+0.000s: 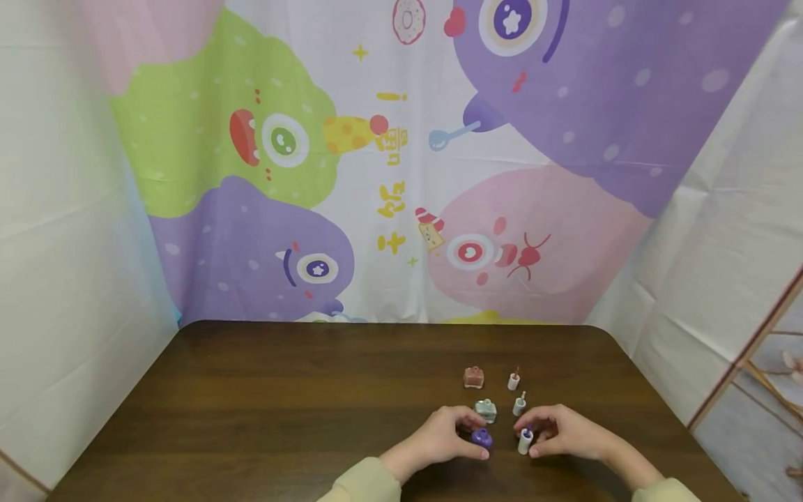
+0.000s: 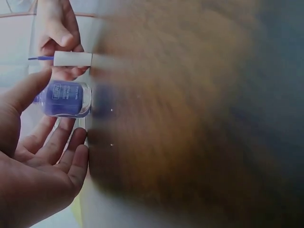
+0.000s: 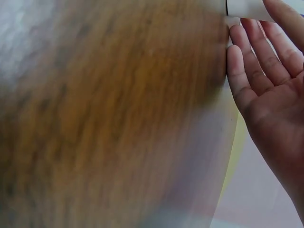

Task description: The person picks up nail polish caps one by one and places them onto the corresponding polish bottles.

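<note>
A purple nail polish bottle (image 1: pixel 482 438) stands uncapped on the table, between the thumb and fingers of my left hand (image 1: pixel 448 432). In the left wrist view those fingers are spread loosely about the bottle (image 2: pixel 66 99), with a gap below it. To its right, a white brush cap (image 1: pixel 525 443) stands on end, its purple brush pointing up. My right hand (image 1: pixel 567 436) surrounds this cap loosely, thumb on the near side and fingers behind. In the right wrist view the thumb overlaps the cap (image 3: pixel 247 7) and the other fingers extend past it.
Behind stand a glittery silver-green polish bottle (image 1: pixel 486 411) and a pinkish-brown one (image 1: pixel 473 377), both uncapped. White brush caps (image 1: pixel 519 406) stand upright to their right. The dark wooden table (image 1: pixel 282 404) meets a cartoon-printed curtain (image 1: pixel 389 293) at the back.
</note>
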